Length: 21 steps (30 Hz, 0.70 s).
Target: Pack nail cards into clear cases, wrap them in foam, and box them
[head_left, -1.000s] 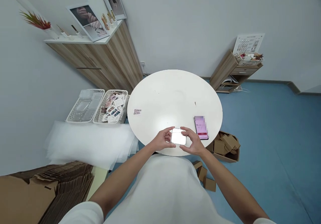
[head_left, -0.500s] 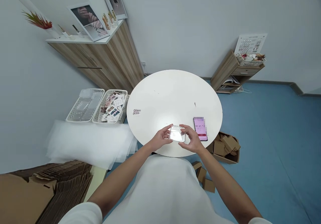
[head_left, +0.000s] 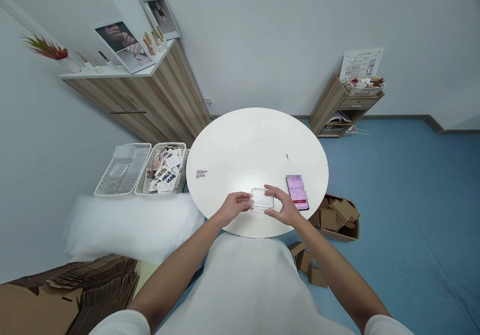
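Both hands met over the near edge of the round white desk point(head_left: 258, 140): left hand point(head_left: 232, 207) and right hand point(head_left: 283, 209) each gripped one side of a clear plastic case point(head_left: 261, 199), held just above the desk top. A clean closure probably called for even fingertip pressure on opposite edges, with the case kept level. Beside the right hand lay a phone point(head_left: 297, 192); a small sticker sheet point(head_left: 201, 174) lay well apart at the left rim. Two white baskets point(head_left: 140, 170), flattened cartons point(head_left: 67, 290) and a box of small cartons point(head_left: 337, 217) stood around on the blue floor
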{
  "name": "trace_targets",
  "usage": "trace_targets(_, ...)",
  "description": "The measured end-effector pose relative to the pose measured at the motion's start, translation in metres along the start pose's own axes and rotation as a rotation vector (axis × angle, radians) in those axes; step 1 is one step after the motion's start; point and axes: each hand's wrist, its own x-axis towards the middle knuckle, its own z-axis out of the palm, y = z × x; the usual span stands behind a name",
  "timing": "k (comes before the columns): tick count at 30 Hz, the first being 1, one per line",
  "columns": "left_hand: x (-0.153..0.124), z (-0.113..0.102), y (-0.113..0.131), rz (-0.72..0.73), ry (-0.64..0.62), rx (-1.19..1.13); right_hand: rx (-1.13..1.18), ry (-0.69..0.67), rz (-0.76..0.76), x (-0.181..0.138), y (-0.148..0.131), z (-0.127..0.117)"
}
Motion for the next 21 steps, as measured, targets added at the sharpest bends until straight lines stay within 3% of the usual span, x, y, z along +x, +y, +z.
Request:
trace_targets(6, 0.002, 0.003, -0.011, 0.005, 0.042, 0.026, 0.12, 0.23, 0.231, 0.023, 0.006, -0.006)
trace_targets(15, -0.002, 0.015, -0.019, 0.017, 0.06, -0.01, 0.209, 0.125, 0.477, 0.039, 0.027, -0.013)
trace_targets(21, -0.003, 0.023, -0.026, 0.036, 0.165, -0.055, 0.341, 0.086, 0.548, 0.033, 0.037, -0.017)
